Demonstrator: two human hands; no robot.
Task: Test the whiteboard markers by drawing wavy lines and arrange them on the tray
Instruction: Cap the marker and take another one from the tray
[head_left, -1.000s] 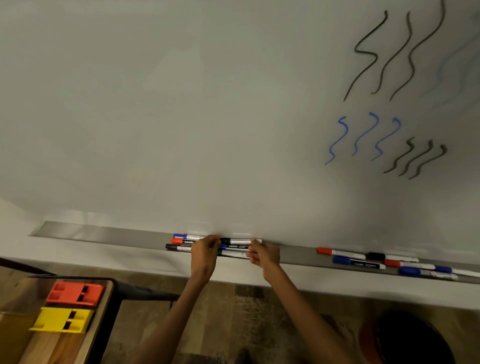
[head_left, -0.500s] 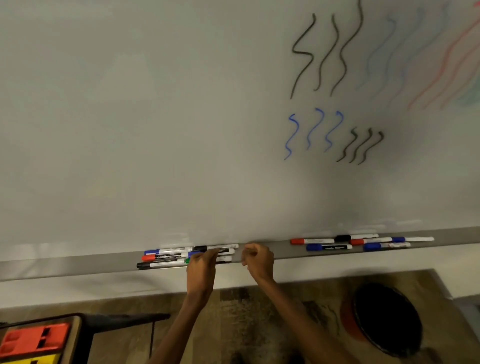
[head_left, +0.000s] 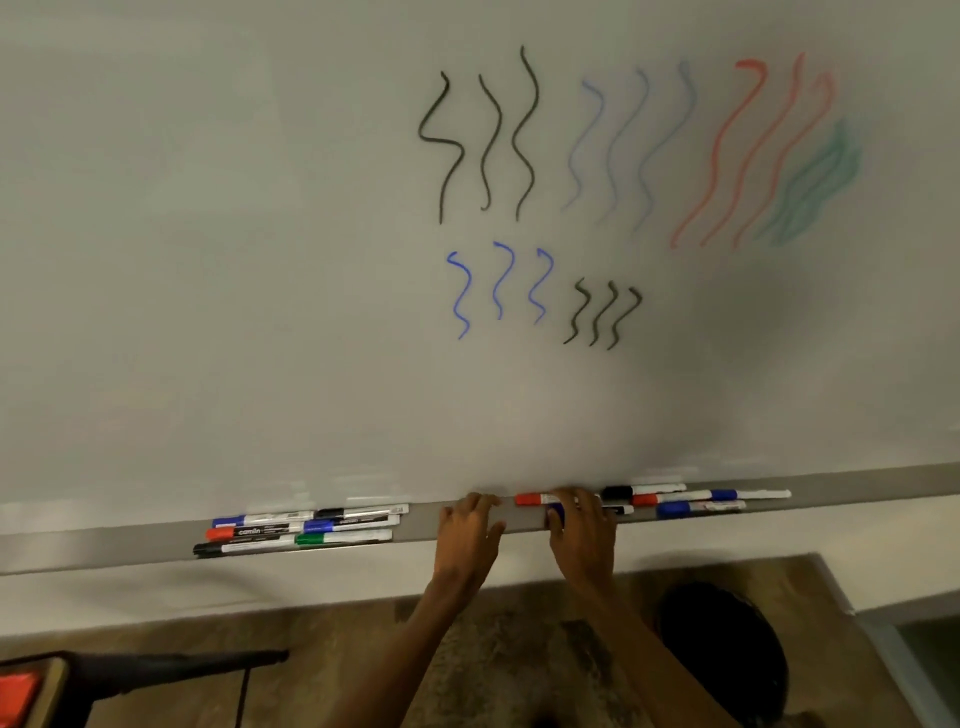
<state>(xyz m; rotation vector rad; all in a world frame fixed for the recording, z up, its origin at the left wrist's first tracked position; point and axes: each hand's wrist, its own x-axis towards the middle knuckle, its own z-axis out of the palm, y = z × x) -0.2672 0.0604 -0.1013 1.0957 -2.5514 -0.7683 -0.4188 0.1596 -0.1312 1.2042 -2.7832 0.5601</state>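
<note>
On the grey tray (head_left: 519, 519) under the whiteboard (head_left: 260, 260), we see two groups of markers. Six capped markers (head_left: 301, 530) lie in tight rows at nine o'clock of the left hand (head_left: 467, 530), well apart from it. That hand rests on a bare stretch of tray, fingers loosely curled, holding nothing. The right hand (head_left: 582, 525) lies over a red-capped marker (head_left: 530, 499) and a blue-capped marker (head_left: 555, 512); we cannot tell whether it pinches either. The second group (head_left: 691, 501) runs toward three o'clock. Wavy lines (head_left: 641, 156) in four colours mark the board at twelve o'clock.
</note>
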